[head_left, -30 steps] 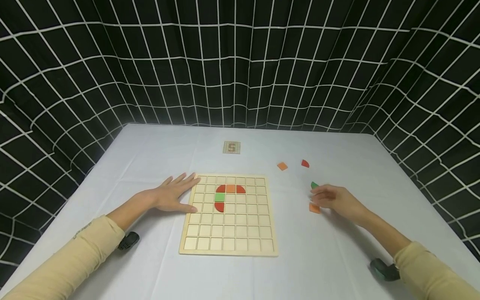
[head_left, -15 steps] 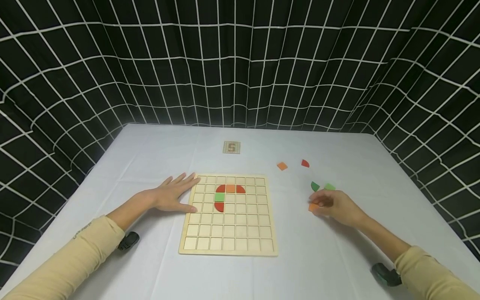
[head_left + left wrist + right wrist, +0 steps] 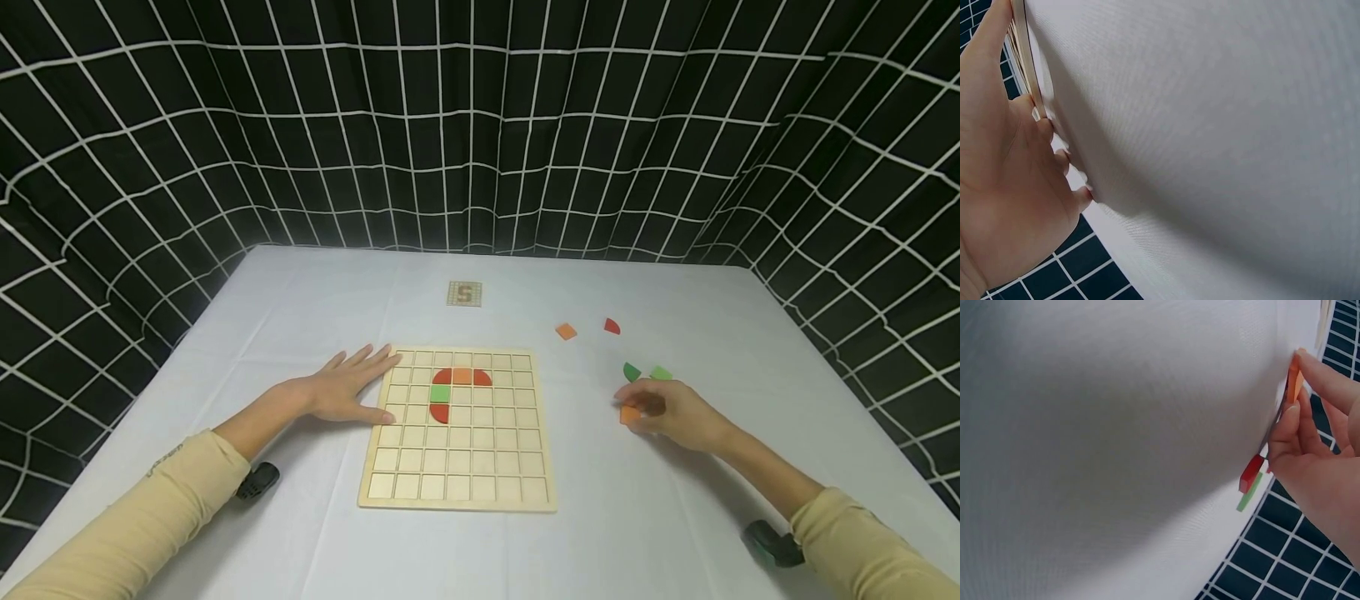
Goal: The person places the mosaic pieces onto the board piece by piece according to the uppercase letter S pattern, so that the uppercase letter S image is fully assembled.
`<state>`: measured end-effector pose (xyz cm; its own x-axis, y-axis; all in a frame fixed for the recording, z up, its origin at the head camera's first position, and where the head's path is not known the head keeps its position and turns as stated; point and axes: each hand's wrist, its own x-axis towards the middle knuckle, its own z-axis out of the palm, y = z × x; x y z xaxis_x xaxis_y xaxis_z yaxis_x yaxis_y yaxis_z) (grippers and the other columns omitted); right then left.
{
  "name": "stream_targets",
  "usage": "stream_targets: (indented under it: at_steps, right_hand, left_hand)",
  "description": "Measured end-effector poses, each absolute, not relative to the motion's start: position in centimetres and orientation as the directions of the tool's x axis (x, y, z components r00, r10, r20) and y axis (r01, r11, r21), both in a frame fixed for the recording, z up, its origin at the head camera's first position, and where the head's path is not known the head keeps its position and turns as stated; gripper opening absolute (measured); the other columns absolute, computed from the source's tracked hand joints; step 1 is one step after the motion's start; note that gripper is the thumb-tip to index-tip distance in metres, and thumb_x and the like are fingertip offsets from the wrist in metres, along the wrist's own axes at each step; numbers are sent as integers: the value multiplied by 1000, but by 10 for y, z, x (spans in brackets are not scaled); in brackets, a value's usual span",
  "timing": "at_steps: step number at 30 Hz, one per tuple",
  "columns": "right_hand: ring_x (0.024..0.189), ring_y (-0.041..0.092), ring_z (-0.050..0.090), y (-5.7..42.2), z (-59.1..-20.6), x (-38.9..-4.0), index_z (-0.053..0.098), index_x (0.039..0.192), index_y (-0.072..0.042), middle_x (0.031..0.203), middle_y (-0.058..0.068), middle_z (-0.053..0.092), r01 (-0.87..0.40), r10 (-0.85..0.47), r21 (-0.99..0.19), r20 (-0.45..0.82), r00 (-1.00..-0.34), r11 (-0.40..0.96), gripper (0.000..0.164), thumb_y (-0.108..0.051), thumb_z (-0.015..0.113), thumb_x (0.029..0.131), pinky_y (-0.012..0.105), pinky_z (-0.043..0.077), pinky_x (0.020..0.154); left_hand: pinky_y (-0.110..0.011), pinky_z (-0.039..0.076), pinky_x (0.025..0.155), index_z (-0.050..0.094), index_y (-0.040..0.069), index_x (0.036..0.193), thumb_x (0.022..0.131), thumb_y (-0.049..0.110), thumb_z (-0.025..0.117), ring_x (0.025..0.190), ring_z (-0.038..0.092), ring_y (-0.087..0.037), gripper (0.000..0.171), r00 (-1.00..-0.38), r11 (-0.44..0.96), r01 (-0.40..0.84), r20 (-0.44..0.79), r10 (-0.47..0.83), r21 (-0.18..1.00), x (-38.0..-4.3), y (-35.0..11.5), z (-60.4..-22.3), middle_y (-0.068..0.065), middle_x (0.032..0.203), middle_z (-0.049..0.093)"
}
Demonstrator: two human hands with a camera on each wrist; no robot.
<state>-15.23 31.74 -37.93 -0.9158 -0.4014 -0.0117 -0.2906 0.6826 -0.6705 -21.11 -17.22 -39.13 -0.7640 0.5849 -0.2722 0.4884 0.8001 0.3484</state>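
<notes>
In the head view my left hand (image 3: 345, 392) lies spread at the left edge of a wooden grid board (image 3: 457, 507), its fingertips and thumb touching the rim. Set into the board's cells are a light green square tile (image 3: 439, 393), an orange square tile (image 3: 462, 377) and several red quarter-circle tiles (image 3: 439, 413). To the right of the board, my right hand (image 3: 675, 414) pinches a loose orange square tile (image 3: 1295, 381) between thumb and forefinger, low at the cloth. Just beyond that hand lie a dark green quarter-circle tile (image 3: 632, 372) and a light green tile (image 3: 661, 372).
Farther back lie an orange square tile (image 3: 566, 331) and a red quarter-circle tile (image 3: 612, 326). A small card with an S-shaped pattern (image 3: 465, 293) is behind the board. In the right wrist view a red tile (image 3: 1251, 474) shows beside the hand. Black grid-patterned curtains (image 3: 495, 125) surround the table.
My right hand has shifted slightly toward the near side and its fingers have come around the orange square tile. The light green tile behind it has come into view. My left hand stays put.
</notes>
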Motion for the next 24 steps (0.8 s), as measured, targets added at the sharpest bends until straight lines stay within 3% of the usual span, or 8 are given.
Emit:
stream_targets:
  at_steps: [9,17,24]
  right_hand:
    - [90,20,56,320,-380,-153,67,111,-3,96,2,61,-295,-402,-681,1,-916,671,35,-1,77,77,22,50,78]
    - [86,18,62,321,-382,-154,69,101,-6,92,0,66,-274,-345,-666,27,-938,694,18,-10,73,84,25,53,76]
    - [83,23,65,314,-376,-155,66,115,-1,105,12,64,-211,-302,-720,2,-953,661,33,-14,72,86,28,55,64]
  left_hand:
    - [-60,-1,110,13,14,154,81,68,58,142,0,-38,101,-764,799,490,-270,586,347,-210,-171,-390,-12,159,5]
    - [-60,0,110,14,14,154,81,68,58,142,1,-38,102,-763,795,496,-262,591,349,-211,-172,-390,-13,158,6]
    - [-60,-1,110,14,14,154,81,69,57,142,1,-37,102,-760,794,499,-264,594,348,-211,-173,-391,-13,158,6]
